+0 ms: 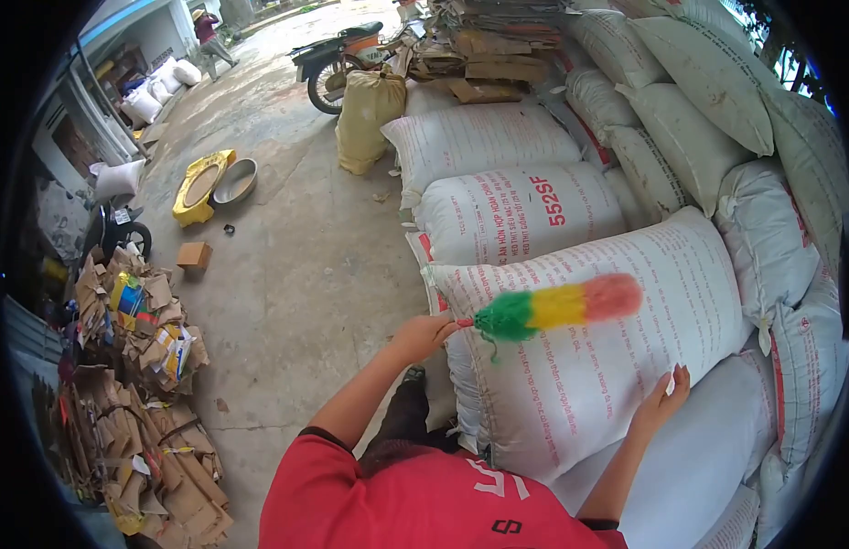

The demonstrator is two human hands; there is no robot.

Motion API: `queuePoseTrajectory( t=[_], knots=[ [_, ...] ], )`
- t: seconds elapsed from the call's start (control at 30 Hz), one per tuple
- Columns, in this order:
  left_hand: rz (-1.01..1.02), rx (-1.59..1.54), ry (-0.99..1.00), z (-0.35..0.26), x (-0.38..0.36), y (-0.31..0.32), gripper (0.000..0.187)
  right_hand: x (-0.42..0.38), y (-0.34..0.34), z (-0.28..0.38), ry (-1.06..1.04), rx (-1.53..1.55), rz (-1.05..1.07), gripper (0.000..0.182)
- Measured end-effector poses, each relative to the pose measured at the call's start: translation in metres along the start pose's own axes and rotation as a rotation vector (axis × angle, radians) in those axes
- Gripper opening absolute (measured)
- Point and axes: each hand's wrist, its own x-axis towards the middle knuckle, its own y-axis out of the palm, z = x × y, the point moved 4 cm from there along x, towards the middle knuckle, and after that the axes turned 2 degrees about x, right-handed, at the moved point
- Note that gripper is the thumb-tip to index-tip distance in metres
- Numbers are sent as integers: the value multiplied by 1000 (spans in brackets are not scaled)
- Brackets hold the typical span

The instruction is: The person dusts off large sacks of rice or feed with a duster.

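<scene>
My left hand (423,338) is closed round the red handle of a fluffy duster (560,307), banded green, yellow and pinkish red. The duster lies level across a plump white sack (571,384) printed with red text, overlapping its upper surface. By the sack's lower right edge is my right hand (665,400), fingers bent; a small bright white bit shows between thumb and fingers, and I cannot tell what it is. Just below, another white sack (681,448) bulges out beside my right forearm.
More filled sacks (525,215) are stacked ahead and to the right. Behind them stand flattened cardboard (498,46), a yellow sack (370,119) and a motorbike (338,69). Cardboard heaps (159,448), a small box (194,255) and a metal basin (235,181) sit left. A person (209,37) is far off.
</scene>
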Motion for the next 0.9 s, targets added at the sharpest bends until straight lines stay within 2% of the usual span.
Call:
queuePoseTrajectory(
  t=[0.03, 0.1, 0.17, 0.23, 0.27, 0.3, 0.4, 0.47, 0.53, 0.6, 0.63, 0.67, 0.7, 0.73, 0.8, 0.83, 0.9],
  knots=[
    [2, -4, 4, 13, 8, 1, 40, 3, 3, 4, -1, -5, -4, 35],
    [-178, 71, -210, 71, 22, -4, 41, 6, 13, 11, -22, -72, 31, 34],
    [-221, 197, -451, 124, 25, -17, 44, 9, 19, 12, 9, -87, 16, 32],
    [-261, 161, -507, 182, 31, -8, 44, 12, 25, 15, 42, -93, -13, 31],
    [-305, 122, -572, 205, 32, -7, 45, 11, 28, 19, 59, -55, 56, 28],
    [-331, 36, -523, 207, 37, -11, 45, 11, 35, 28, 75, -18, 123, 27],
    [-363, -229, -462, 216, 66, -8, 45, 1, 66, 74, 63, -59, 18, 26],
    [-284, -562, -542, 218, 97, 0, 42, -4, 108, 112, 38, 76, -33, 25],
    [-111, -1087, -557, 197, 128, -6, 35, -11, 183, 151, 165, 323, 167, 22],
    [-21, -1331, -385, 170, 160, -24, 33, -26, 279, 185, 219, 464, 616, 20],
    [0, -1331, -386, 167, 177, -25, 33, -37, 329, 198, 321, 449, 831, 26],
    [32, -1272, -184, 159, 196, -30, 31, -60, 378, 183, 388, 474, 955, 32],
    [56, -1213, 16, 151, 213, -37, 34, -75, 413, 189, 593, 503, 1055, 31],
    [60, -1229, 22, 143, 227, -55, 34, -81, 442, 193, 796, 529, 1150, 30],
    [401, -1182, -234, 120, 241, -84, 47, -65, 476, 181, 705, 534, 1135, 29],
    [403, -1192, -230, 125, 251, -83, 47, -56, 492, 175, 621, 556, 1124, 29],
    [351, -817, -5, 132, 270, -80, 54, -27, 511, 138, 735, 641, 1121, 29]
  ],
)
